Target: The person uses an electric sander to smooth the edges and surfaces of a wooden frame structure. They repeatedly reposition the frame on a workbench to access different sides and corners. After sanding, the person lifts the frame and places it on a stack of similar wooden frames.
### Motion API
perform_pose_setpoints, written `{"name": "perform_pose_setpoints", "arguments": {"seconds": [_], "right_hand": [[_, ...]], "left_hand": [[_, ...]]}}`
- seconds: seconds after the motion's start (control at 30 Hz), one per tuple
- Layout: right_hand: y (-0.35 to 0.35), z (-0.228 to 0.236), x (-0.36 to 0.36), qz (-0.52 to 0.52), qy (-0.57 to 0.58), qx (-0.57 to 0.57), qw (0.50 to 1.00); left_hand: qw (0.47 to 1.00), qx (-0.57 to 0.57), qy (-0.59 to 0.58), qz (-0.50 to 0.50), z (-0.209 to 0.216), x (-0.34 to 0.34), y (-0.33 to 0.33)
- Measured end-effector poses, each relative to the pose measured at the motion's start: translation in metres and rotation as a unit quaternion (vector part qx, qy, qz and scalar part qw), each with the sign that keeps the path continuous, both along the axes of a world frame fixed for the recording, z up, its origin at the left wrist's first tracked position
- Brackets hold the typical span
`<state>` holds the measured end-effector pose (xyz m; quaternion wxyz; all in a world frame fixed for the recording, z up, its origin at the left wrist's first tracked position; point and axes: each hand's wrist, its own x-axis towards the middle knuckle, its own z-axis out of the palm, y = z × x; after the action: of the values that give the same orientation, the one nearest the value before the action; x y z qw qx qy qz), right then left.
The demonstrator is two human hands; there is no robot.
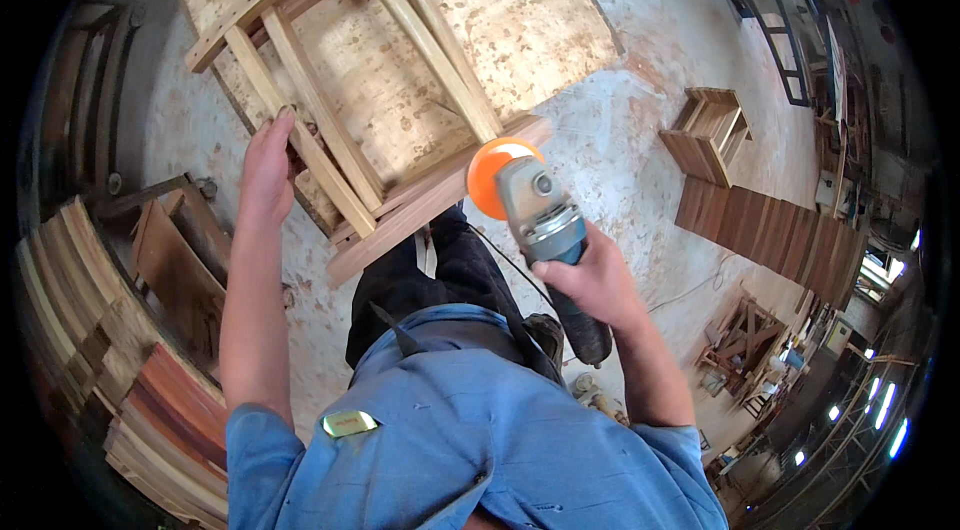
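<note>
A light wooden frame (425, 30) with paired slats and thick end rails lies in front of me on a stained board (540, 20). My left hand (268, 165) is closed round the outer slat on the frame's left side; some of its fingers are hidden behind the wood. In my right hand (597, 275) is an angle grinder (548, 205), gripped by its blue body. Its orange disc (487, 180) is at the near rail (440, 192), close to where a slat meets it. Whether the disc touches the wood or spins, I cannot tell.
A dark cord (505, 258) runs by my legs. Stacked planks (150, 400) and a brown wooden piece (175, 255) stand at left. To the right are a small wooden stand (705, 135), a row of dark boards (770, 235) and a cluttered wooden rack (745, 335).
</note>
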<state>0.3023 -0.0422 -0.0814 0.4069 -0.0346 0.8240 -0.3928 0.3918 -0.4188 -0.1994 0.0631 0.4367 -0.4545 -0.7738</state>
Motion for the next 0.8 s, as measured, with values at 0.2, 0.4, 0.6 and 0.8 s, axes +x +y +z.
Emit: {"name": "perform_pose_setpoints", "arguments": {"seconds": [0.2,0.4,0.6,0.8], "right_hand": [[-0.006,0.016,-0.016,-0.035,0.023,0.096,0.994],[-0.028,0.003,0.020,0.123,-0.027,-0.008,0.992],[-0.076,0.008,0.037,0.322,-0.014,0.033,0.946],[-0.061,0.007,0.035,0.283,-0.004,0.045,0.958]], "left_hand": [[0.999,-0.039,-0.029,0.007,-0.002,0.000,0.004],[0.999,-0.036,-0.028,-0.026,-0.005,0.000,-0.002],[0.997,-0.045,-0.030,-0.052,-0.010,0.002,-0.008],[0.995,-0.077,-0.035,-0.056,-0.013,0.000,-0.006]]}}
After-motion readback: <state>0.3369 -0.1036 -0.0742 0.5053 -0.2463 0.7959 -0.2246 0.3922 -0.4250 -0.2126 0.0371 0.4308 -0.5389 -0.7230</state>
